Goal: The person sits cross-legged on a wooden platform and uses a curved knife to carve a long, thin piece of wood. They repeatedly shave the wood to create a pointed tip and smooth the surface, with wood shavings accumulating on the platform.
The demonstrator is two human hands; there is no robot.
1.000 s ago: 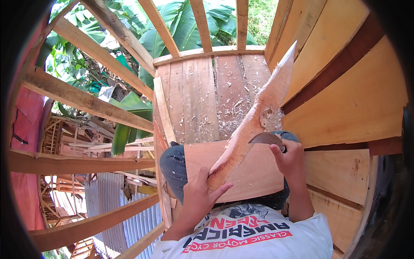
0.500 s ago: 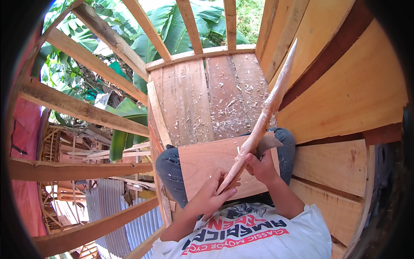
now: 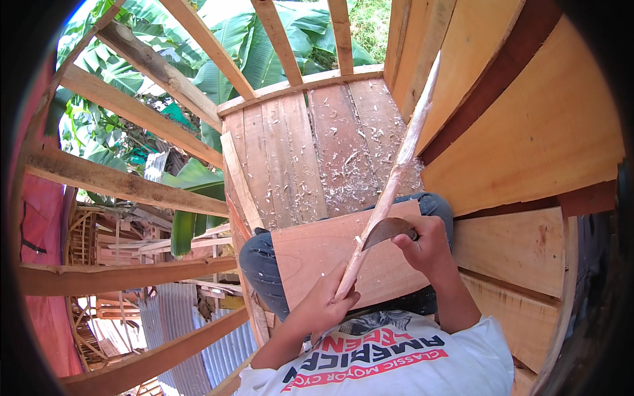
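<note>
A long, peeled wooden stick [image 3: 397, 173] slants up and away across my lap, its far end carved to a sharp point. My left hand [image 3: 325, 302] is wrapped round its near end. In my right hand [image 3: 424, 245] is a knife with a short, broad, curved dark blade [image 3: 386, 230]. The blade's edge meets the stick's right side a little above my left hand, beside a small pale curl of wood. Most of the knife's handle is hidden in my fist. Under the stick, a flat wooden board [image 3: 305, 245] rests across my thighs.
Wood shavings lie scattered over the plank floor [image 3: 277, 152]. Open wooden slats [image 3: 125, 181] form the left and far sides, with banana leaves [image 3: 251, 56] beyond. A panelled wooden wall [image 3: 528, 125] closes the right. Corrugated metal sheets [image 3: 175, 317] show below on the left.
My right hand has turned, bringing the curved blade into plain view against the stick. The stick has rolled and swung slightly left at its tip. My left hand's grip has closed further round it.
</note>
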